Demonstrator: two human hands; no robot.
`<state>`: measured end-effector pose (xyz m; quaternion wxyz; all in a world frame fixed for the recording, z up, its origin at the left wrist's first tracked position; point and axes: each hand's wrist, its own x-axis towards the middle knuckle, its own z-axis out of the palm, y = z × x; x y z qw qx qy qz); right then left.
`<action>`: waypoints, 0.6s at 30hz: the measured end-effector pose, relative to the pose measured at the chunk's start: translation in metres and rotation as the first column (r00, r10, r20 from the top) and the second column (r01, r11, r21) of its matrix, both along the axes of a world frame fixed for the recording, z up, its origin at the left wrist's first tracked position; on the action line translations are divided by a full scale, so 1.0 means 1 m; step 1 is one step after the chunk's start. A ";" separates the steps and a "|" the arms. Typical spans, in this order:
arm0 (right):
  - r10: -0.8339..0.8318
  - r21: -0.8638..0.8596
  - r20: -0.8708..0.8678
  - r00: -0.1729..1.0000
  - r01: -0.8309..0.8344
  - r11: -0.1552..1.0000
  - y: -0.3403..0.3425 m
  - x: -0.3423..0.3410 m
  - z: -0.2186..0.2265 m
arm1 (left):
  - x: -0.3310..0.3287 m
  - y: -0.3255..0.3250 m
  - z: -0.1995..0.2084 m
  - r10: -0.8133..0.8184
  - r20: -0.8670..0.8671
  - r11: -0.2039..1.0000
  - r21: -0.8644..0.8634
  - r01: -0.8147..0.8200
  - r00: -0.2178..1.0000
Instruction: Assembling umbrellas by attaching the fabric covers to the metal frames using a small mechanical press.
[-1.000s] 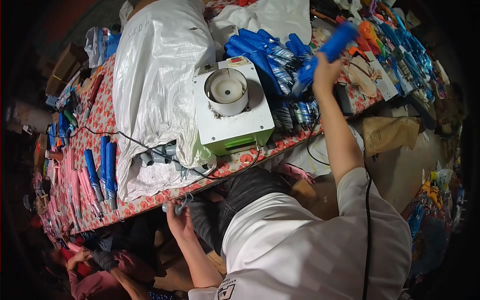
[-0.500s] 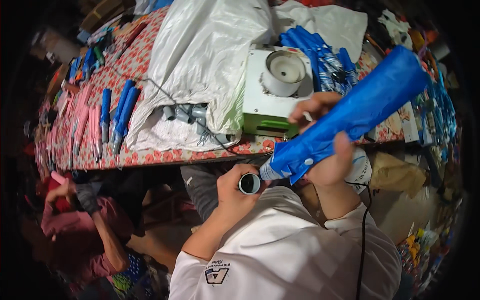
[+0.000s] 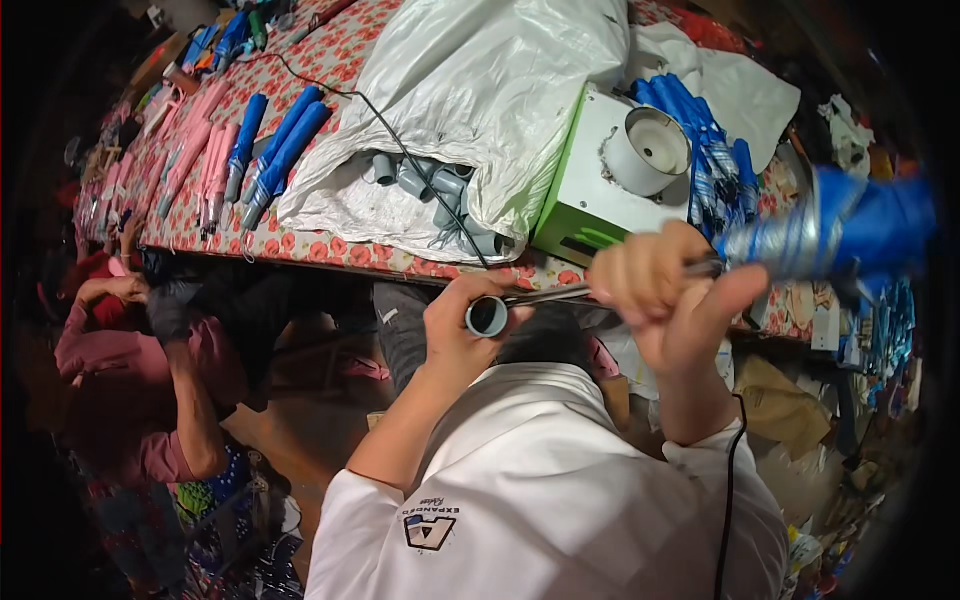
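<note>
My left hand (image 3: 455, 330) is closed around a hollow grey plastic umbrella handle (image 3: 487, 317), its round open end facing up. Out to the right a blue folded umbrella (image 3: 850, 235), blurred by motion, shows silvery bands near its inner end. From it a thin metal shaft (image 3: 552, 295) runs leftward to the handle in my left hand; how the two meet is hidden by my fingers. My right hand (image 3: 665, 300) has its fingers wrapped round this shaft, thumb sticking out toward the blue cloth. Both hands are just in front of the table edge.
A green and white machine (image 3: 590, 200) with a round metal cup stands beyond my hands. Left of it, a white sack (image 3: 500, 110) spills grey handles (image 3: 412, 182). Blue umbrellas (image 3: 705, 140) and pink ones (image 3: 215, 165) lie on the flowered tablecloth (image 3: 350, 50). A co-worker (image 3: 150, 370) sits at left.
My right hand has gone from supporting the blue cloth to gripping the metal shaft. The umbrella has swung down and farther right, baring the shaft. The left hand keeps its hold; the view has shifted.
</note>
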<state>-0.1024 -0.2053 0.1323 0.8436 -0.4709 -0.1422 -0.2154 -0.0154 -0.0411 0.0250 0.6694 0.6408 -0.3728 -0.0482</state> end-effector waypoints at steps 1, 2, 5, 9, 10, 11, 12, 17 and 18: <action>0.025 -0.017 0.103 0.994 -0.023 1.000 -0.007 -0.002 0.005 | 0.000 0.000 -0.004 0.015 -0.006 1.000 0.000 -0.015 1.000; 0.051 -0.033 0.204 0.978 -0.045 0.998 -0.013 -0.004 0.016 | -0.001 0.000 -0.009 0.005 -0.058 1.000 -0.024 -0.006 0.998; -0.125 0.058 0.133 0.983 0.118 0.991 0.016 -0.022 0.060 | -0.003 -0.002 -0.022 -0.086 -0.207 0.993 -0.096 0.068 0.974; -0.089 -0.034 0.108 0.990 0.093 0.995 0.025 -0.006 0.033 | -0.005 -0.006 -0.011 -0.095 -0.123 0.990 -0.114 0.081 0.988; 0.010 -0.089 0.054 0.998 -0.005 0.996 0.024 -0.002 0.027 | -0.005 -0.006 -0.009 -0.091 -0.093 0.989 -0.121 0.079 0.992; 0.004 -0.088 0.052 0.999 0.000 0.996 0.025 0.000 0.024 | -0.005 -0.006 -0.007 -0.096 -0.095 0.989 -0.121 0.084 0.991; -0.011 -0.098 0.023 1.000 0.013 0.995 0.026 0.002 0.023 | -0.005 -0.006 -0.004 -0.073 -0.078 0.995 -0.067 0.067 0.994; -0.103 -0.088 -0.068 0.992 0.097 0.991 0.035 0.005 0.017 | -0.006 -0.004 0.000 -0.009 -0.004 0.996 0.094 0.009 1.000; -0.146 -0.050 -0.076 0.986 0.142 0.989 0.038 0.005 0.016 | -0.007 -0.004 -0.001 -0.004 0.007 0.995 0.095 0.003 1.000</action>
